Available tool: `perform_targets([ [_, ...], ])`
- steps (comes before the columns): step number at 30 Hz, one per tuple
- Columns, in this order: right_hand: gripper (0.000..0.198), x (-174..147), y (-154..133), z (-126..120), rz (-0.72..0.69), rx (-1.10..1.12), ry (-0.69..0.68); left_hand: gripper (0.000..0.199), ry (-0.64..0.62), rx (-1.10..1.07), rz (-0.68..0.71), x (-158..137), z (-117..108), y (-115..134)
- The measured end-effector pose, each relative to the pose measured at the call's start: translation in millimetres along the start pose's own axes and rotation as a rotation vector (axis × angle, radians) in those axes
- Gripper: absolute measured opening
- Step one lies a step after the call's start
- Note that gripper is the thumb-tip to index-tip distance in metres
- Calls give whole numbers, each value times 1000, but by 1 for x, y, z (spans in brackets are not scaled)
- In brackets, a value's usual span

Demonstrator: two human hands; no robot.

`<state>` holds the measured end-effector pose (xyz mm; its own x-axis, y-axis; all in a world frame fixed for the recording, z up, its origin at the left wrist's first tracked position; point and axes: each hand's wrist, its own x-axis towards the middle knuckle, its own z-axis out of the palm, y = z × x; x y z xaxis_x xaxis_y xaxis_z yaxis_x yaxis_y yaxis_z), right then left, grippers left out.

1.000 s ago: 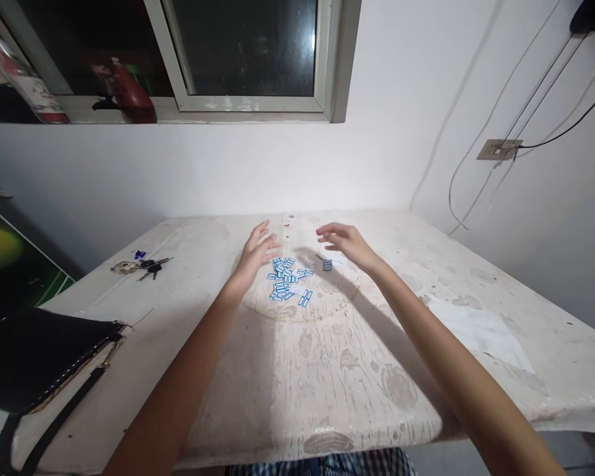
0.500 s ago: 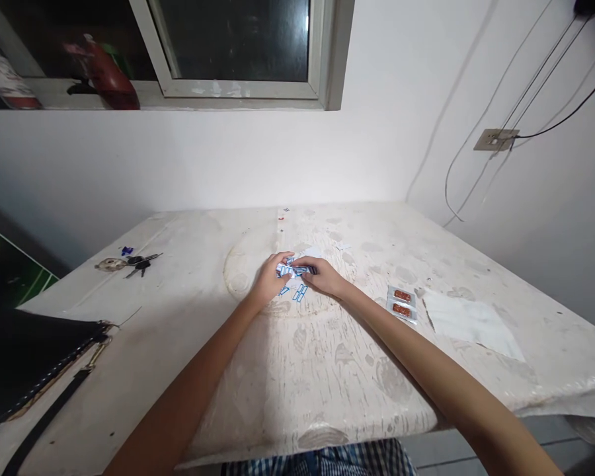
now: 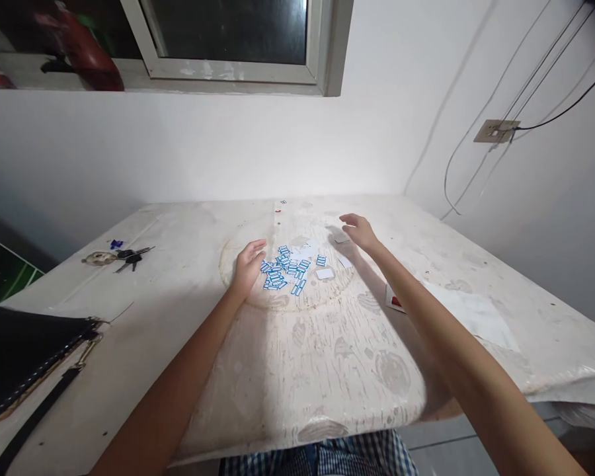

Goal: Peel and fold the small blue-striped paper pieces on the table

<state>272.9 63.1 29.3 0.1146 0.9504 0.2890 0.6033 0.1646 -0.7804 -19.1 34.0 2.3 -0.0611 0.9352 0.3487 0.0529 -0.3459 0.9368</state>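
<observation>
A loose heap of small white pieces with blue outlines [image 3: 276, 276] lies on the table in front of me; they look like little paper cards. My left hand [image 3: 248, 266] rests beside the heap's left edge, its fingers apart and slightly curled, holding nothing I can see. To the right and further back, my right hand [image 3: 359, 231] hovers over the table with thumb and fingers spread. Near its fingertips lies a pale piece [image 3: 342, 238]. Blank white pieces, among them a small rectangle [image 3: 324, 273] and a slip [image 3: 345, 262], lie right of the heap.
Keys [image 3: 133, 256] and a black bag with a strap [image 3: 30, 360] sit on the left. On the right are a white cloth or paper [image 3: 469, 314] and a packet [image 3: 395, 301] partly covered by my right forearm. A wall socket [image 3: 496, 131] has hanging cables.
Both hands held blue-outlined pieces over the heap; now they are apart and the pieces lie spread on the table. My left hand moved left, my right hand right and further back.
</observation>
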Motion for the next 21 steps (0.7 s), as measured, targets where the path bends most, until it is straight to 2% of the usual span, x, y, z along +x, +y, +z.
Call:
perform_targets([
  [5,38,17,21,11,51,-223,-174,28,6,61,31,-1,-1,-6],
  [10,46,16,21,10,35,-336,-239,26,-16,101,44,-3,0,-6],
  [14,42,8,-1,10,-37,-313,-290,26,-27,114,35,-4,2,-6],
  [18,43,-10,-33,20,-146,-162,-410,31,-102,165,24,-9,2,-3],
  [19,46,-16,-39,23,-167,-114,-428,34,-137,213,40,-12,2,-1],
  [21,54,-28,-44,27,-186,-159,-408,44,-213,393,104,-18,1,3],
])
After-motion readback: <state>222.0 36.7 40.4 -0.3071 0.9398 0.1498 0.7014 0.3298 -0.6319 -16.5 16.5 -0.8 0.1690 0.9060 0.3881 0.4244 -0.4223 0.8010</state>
